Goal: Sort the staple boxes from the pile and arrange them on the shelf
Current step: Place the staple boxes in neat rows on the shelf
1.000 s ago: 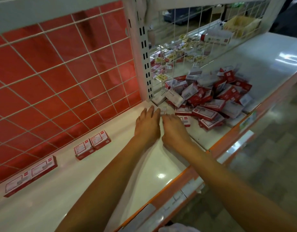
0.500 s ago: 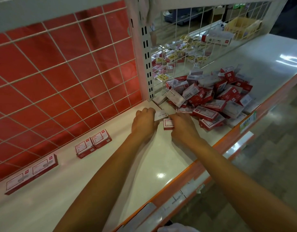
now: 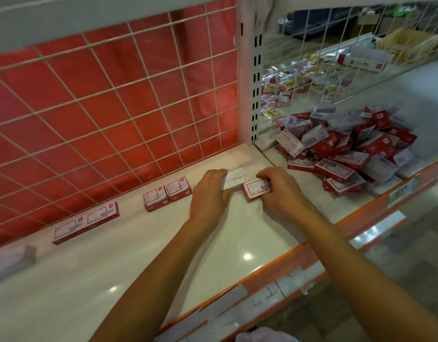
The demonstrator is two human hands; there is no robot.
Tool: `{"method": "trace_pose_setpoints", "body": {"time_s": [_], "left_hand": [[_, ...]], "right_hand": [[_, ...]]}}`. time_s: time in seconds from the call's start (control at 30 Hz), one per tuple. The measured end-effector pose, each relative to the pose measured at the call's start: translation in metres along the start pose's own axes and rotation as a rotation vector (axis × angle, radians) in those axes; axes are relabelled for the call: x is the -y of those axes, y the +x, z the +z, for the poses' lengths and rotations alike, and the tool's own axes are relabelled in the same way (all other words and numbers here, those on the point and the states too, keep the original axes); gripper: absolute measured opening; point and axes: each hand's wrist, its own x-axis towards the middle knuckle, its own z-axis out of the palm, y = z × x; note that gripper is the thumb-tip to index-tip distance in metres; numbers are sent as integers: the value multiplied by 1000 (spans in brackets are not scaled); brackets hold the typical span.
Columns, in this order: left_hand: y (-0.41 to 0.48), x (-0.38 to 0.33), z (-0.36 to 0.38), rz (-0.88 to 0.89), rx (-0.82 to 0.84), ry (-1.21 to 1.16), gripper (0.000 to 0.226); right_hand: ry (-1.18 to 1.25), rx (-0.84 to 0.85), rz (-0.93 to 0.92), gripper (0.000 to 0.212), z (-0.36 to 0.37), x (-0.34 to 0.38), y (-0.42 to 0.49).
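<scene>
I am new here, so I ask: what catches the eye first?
The jumbled pile of red and white staple boxes on the right of the shelf stands out first. At the middle, the left hand holds a white box and the right hand a red box.

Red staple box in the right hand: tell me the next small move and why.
Probably slide the red staple box in the right hand leftward beside the two matching red boxes at the back of the shelf. The white STAPLES box in the left hand differs.
</scene>
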Motion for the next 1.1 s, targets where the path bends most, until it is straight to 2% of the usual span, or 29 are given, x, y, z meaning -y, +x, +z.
{"method": "trace_pose_setpoints", "body": {"time_s": [0.17,0.3,0.5,0.9,1.1], "left_hand": [[-20,10,-25,-89,-45,-19,50],[-37,22,-45,-72,-43,-2,49],[-58,41,-62,-36,-33,32,40],[-116,93,-89,-218,-66,-18,44],[-137,115,-105,-256,-101,-7,48]], "right_hand": [[47,-32,-78,47,5,11,-1],[-11,-8,-118,48,6,23,2],[-7,83,-191,49,19,52,-5],[308,376,-130,53,43,94,-40],[335,412,-162,55,60,117,-48]]}}
